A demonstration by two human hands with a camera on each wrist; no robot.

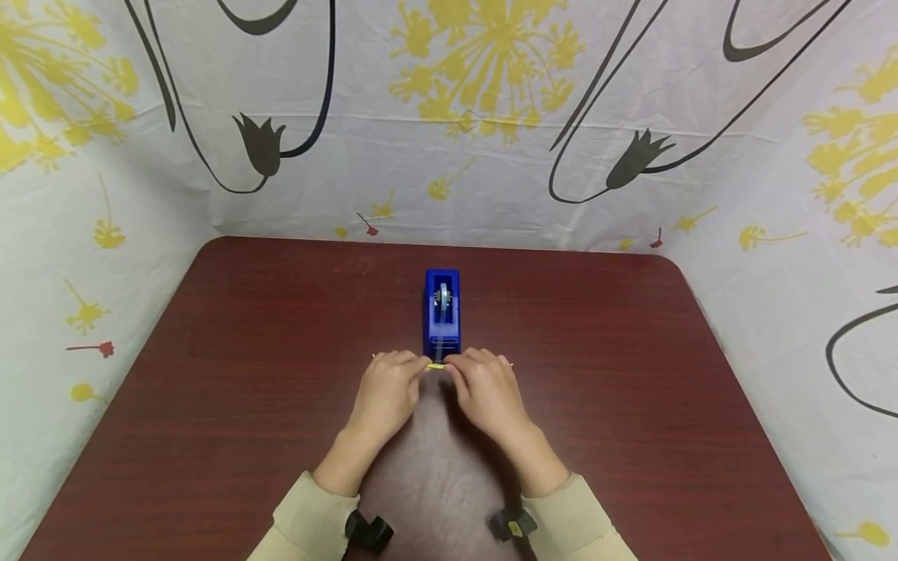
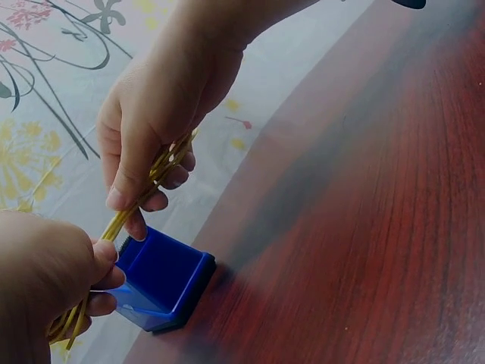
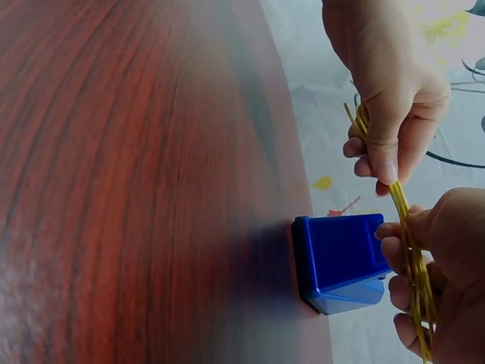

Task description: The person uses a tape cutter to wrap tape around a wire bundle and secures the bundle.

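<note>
Both hands hold a bundle of thin yellow cord, just at the front end of a blue tape dispenser. My left hand pinches the bundle from one side, thumb and fingers curled round the strands. From the other side my right hand grips it the same way, leaving a short stretch bare between them. Looped strands show among the right fingers in the left wrist view. In the right wrist view the cord runs straight between the two thumbs. A tape roll sits in the dispenser.
The dispenser stands on a dark red-brown wooden table. Beyond its back edge hangs a white cloth with yellow and grey flower prints, also rising at both sides. A black strap mount sits at the left sleeve, another at the right.
</note>
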